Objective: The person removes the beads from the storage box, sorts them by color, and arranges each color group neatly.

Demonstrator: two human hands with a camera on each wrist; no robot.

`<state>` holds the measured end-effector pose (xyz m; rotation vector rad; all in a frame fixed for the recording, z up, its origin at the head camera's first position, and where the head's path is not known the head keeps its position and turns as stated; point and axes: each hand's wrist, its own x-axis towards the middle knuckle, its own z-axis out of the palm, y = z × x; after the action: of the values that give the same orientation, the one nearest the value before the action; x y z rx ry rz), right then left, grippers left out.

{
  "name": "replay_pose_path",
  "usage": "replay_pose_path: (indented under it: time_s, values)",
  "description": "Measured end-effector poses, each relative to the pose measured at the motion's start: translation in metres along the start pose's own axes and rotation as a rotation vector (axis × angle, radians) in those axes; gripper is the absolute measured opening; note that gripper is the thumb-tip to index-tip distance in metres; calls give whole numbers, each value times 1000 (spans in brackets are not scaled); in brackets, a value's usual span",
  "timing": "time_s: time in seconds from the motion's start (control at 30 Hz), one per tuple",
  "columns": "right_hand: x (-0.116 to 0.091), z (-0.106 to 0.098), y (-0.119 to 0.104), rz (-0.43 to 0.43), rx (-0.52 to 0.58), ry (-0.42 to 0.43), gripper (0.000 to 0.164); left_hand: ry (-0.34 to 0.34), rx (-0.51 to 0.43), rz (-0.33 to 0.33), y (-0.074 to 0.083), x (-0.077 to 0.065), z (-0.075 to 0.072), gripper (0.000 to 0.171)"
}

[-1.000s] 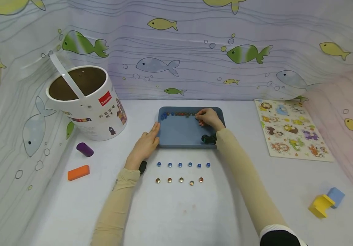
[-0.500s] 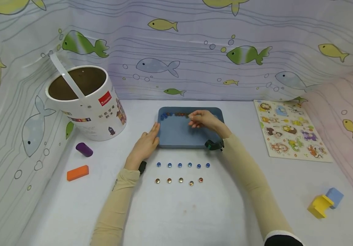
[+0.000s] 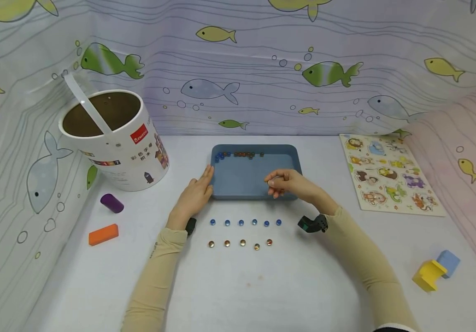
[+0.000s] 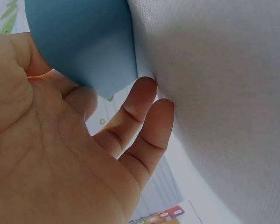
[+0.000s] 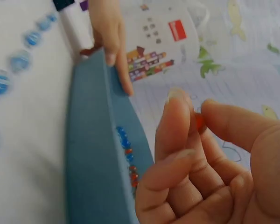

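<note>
My right hand (image 3: 289,182) hovers over the near right part of a blue-grey tray (image 3: 238,177). Between its thumb and fingertips it pinches a small orange-red marble (image 5: 200,122), mostly covered by the fingers. My left hand (image 3: 194,196) lies against the tray's left side, fingers extended; in the left wrist view its fingertips (image 4: 158,121) are down by the white tabletop. Blue and brown marbles (image 3: 242,154) line the tray's far edge. In front of the tray lie a row of blue marbles (image 3: 241,222) and a row of amber marbles (image 3: 243,243).
A white bucket (image 3: 126,161) with a handle stands back left. Near it lie a purple cylinder (image 3: 112,203) and an orange block (image 3: 103,234). An animal picture board (image 3: 387,175) lies at right, with yellow (image 3: 428,275) and blue blocks (image 3: 448,263) closer in.
My right hand has come back from the tray's far edge toward its near right side, pinching a marble. The left hand stays at the tray's left side.
</note>
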<state>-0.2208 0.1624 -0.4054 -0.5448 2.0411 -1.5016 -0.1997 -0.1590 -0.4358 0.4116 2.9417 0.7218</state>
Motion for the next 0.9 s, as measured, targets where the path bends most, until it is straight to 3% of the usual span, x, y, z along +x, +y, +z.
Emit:
replay_pose_path:
  time_s: [0.4,0.63,0.9]
  values:
    - [-64,33,42,30,104,-254,36,12,-13,0,-3,1,3,58]
    - [-77,49,60,72,35,-241,25,6,-6,-1,-2,1,3,57]
    - [-77,57,59,106,-64,-193,20,-9,-7,-16,-1,1,3,57]
